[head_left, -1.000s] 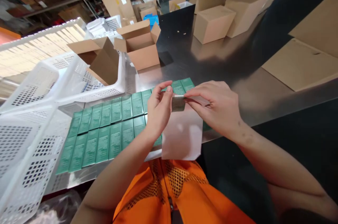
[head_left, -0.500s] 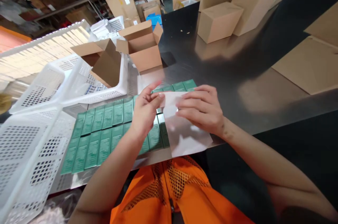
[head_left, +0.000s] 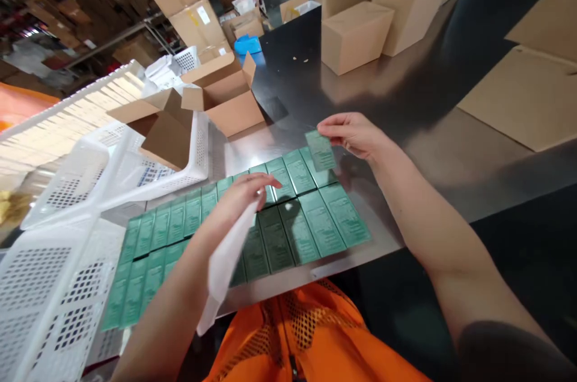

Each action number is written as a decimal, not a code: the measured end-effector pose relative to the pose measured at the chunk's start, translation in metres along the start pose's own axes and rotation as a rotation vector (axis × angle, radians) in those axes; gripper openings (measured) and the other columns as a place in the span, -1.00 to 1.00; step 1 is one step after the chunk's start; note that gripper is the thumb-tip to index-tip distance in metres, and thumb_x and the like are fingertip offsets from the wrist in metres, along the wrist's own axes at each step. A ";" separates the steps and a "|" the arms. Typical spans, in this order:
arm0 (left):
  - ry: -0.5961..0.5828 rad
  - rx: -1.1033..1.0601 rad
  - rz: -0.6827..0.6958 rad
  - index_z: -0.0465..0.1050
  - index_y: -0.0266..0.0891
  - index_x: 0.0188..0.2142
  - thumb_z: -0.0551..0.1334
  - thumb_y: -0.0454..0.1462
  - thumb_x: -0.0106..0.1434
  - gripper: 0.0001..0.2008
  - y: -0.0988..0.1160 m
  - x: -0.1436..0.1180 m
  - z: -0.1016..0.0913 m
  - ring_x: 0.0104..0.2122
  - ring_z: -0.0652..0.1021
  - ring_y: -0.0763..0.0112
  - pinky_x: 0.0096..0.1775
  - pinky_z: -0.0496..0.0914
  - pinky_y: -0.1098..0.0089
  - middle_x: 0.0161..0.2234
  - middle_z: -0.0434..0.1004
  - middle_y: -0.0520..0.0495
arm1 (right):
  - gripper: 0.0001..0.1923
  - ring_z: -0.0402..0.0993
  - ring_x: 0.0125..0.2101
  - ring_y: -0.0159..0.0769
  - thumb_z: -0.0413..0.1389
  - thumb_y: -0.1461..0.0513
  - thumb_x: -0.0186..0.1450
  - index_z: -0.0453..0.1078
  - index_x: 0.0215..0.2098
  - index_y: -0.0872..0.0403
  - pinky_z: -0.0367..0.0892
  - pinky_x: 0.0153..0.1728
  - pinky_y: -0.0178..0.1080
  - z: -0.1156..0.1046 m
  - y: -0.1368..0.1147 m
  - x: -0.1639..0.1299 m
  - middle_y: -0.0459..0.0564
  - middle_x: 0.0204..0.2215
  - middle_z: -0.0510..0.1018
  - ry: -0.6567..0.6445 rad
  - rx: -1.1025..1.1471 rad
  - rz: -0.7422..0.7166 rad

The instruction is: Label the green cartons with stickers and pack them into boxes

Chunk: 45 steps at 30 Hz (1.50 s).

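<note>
Faintly printed green boxes (head_left: 321,223), lettering (head_left: 344,215) unreadable

Up goes the view to a small, thin green rectangle (head_left: 321,152), held tilted over the far row's right end! Below, glossy green boxes (head_left: 314,227) lie side by side, two rows deep; a white sheet (head_left: 228,259) hangs aslant, lower end slightly blurred.

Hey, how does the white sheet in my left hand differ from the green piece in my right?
The white sheet looks larger than the green piece. The white sheet hangs below the left hand, toward the body; the green piece is pinched near its upper edge by the right hand, farther out. Both look flat.
</note>
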State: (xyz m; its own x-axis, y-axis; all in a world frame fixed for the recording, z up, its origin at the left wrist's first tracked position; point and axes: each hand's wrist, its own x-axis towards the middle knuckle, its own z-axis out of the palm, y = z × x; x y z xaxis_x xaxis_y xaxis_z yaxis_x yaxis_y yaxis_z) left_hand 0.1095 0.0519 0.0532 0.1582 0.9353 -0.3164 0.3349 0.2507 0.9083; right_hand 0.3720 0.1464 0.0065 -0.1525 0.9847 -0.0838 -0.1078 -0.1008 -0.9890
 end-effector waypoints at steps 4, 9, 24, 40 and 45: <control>-0.065 0.131 -0.138 0.60 -0.21 -0.20 0.28 -0.01 0.25 -0.67 -0.007 0.018 0.046 -0.71 0.26 0.52 -0.61 0.06 0.44 -0.56 0.58 -0.05 | -0.67 0.35 -0.51 -0.42 0.49 0.12 -0.14 0.58 -0.46 0.07 0.15 -0.54 -0.33 -0.010 0.023 0.009 -0.08 -0.52 0.57 0.072 -0.073 0.027; -0.078 0.177 0.021 0.58 -0.24 -0.20 0.32 0.00 0.23 -0.64 -0.014 0.047 0.072 -0.46 0.53 0.39 -0.39 0.28 0.42 -0.42 0.66 -0.11 | -0.70 0.38 -0.50 -0.39 0.49 0.13 -0.08 0.59 -0.43 0.06 0.16 -0.53 -0.31 -0.019 0.028 0.007 -0.06 -0.48 0.59 0.064 -0.084 0.060; 0.002 0.355 -0.211 0.52 -0.21 -0.54 0.25 -0.13 0.27 -0.69 -0.023 0.059 0.097 -0.72 0.27 0.49 -0.61 0.09 0.42 -0.66 0.50 0.01 | -0.52 0.37 -0.55 -0.38 0.40 0.25 0.05 0.37 -0.10 -0.02 0.19 -0.55 -0.31 -0.007 0.054 0.008 -0.20 -0.51 0.55 -0.070 -0.252 -0.054; -0.048 0.397 -0.254 0.51 -0.19 -0.60 0.29 -0.14 0.19 -0.72 -0.027 0.071 0.092 -0.72 0.29 0.45 -0.61 0.10 0.39 -0.69 0.45 -0.02 | -0.48 0.45 -0.46 -0.29 0.38 0.25 0.12 0.30 -0.03 -0.07 0.30 -0.43 -0.23 -0.008 0.062 0.007 -0.20 -0.47 0.57 -0.040 -0.404 -0.088; -0.039 0.382 -0.251 0.52 -0.19 -0.62 0.31 -0.18 0.17 -0.73 -0.026 0.073 0.092 -0.73 0.28 0.44 -0.62 0.11 0.38 -0.71 0.40 0.00 | -0.49 0.42 -0.48 -0.33 0.37 0.26 0.13 0.30 -0.02 -0.02 0.29 -0.43 -0.25 -0.007 0.059 0.005 -0.20 -0.48 0.56 -0.057 -0.389 -0.082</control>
State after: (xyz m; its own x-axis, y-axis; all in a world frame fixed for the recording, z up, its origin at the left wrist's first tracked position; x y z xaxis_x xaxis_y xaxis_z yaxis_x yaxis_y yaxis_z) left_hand 0.1981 0.0908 -0.0182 0.0611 0.8455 -0.5305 0.6849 0.3511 0.6384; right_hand 0.3722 0.1462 -0.0535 -0.2146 0.9767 -0.0066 0.2561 0.0497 -0.9654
